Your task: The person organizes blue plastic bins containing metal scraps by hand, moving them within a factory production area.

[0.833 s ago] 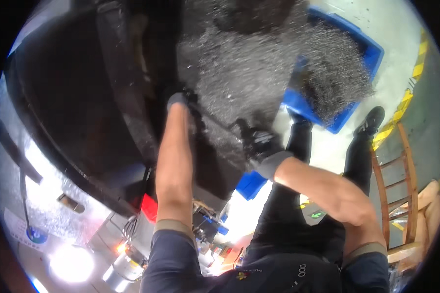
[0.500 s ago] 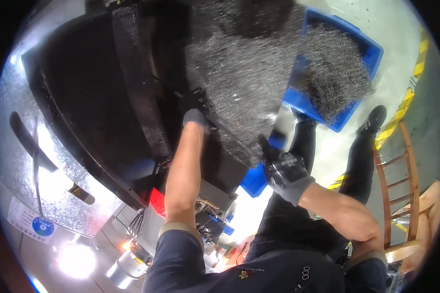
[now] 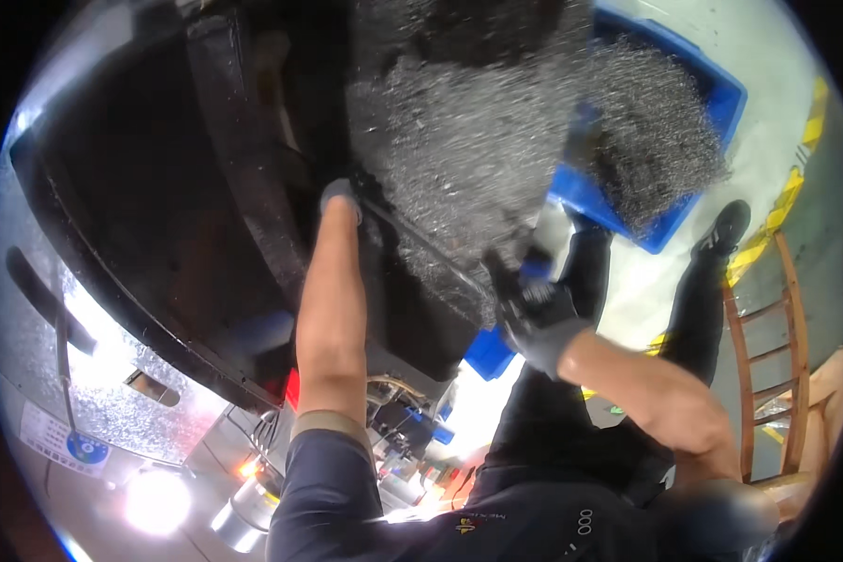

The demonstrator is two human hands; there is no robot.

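Note:
A black metal tray (image 3: 253, 234) fills the upper left, tilted, with a heap of grey metal shavings (image 3: 459, 159) on it. My left hand (image 3: 340, 199), in a grey glove, is curled over the tray's dark rim at the edge of the shavings. My right hand (image 3: 532, 314), also gloved, sits at the lower corner of the heap by the rim's end, with something small and blue at its fingertips; blur hides its grip. A blue plastic bin (image 3: 721, 103) full of shavings stands on the floor behind it.
My dark trousers and shoe (image 3: 726, 229) are on the pale floor beside yellow-and-black floor tape (image 3: 787, 206). A wooden frame (image 3: 782, 375) is at the right. Machine parts, cables and bright lamps (image 3: 155, 501) lie at the lower left.
My right hand has drawn back down and to the right from the tray's corner. My left hand has stayed on the rim. The view has swung a little.

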